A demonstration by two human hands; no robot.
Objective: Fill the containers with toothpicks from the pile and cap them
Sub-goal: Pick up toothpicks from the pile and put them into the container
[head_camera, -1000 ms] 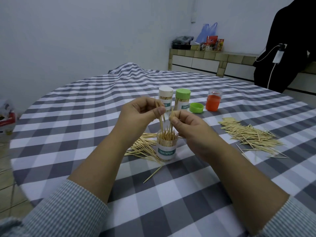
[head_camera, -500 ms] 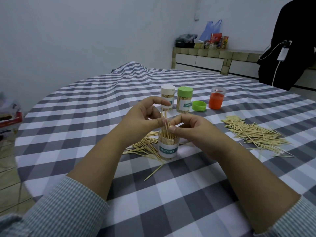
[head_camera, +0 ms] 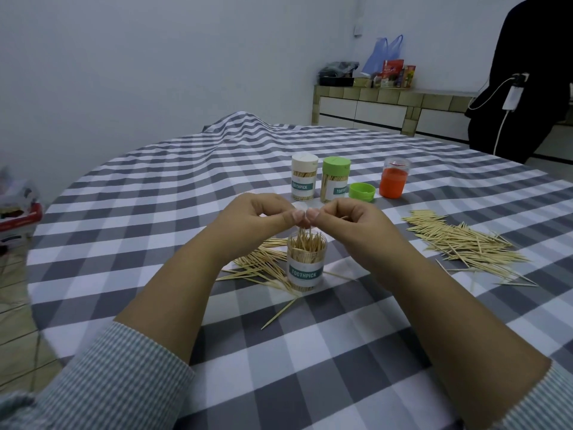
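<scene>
A single toothpick (head_camera: 280, 313) lies loose on the checked tablecloth (head_camera: 310, 367) at 6 o'clock of the open container (head_camera: 306, 262), which stands upright and packed with toothpicks. Directly above it, the left hand (head_camera: 257, 217) and right hand (head_camera: 350, 220) meet thumb to thumb, fingers curled, pinching toothpicks over its mouth. A small pile (head_camera: 260, 263) lies at its 9 o'clock, a large pile (head_camera: 465, 246) at 3. At 12 stand a white-capped container (head_camera: 304, 181), a green-capped container (head_camera: 335, 180), a loose green cap (head_camera: 362, 192) and an orange container (head_camera: 394, 178).
</scene>
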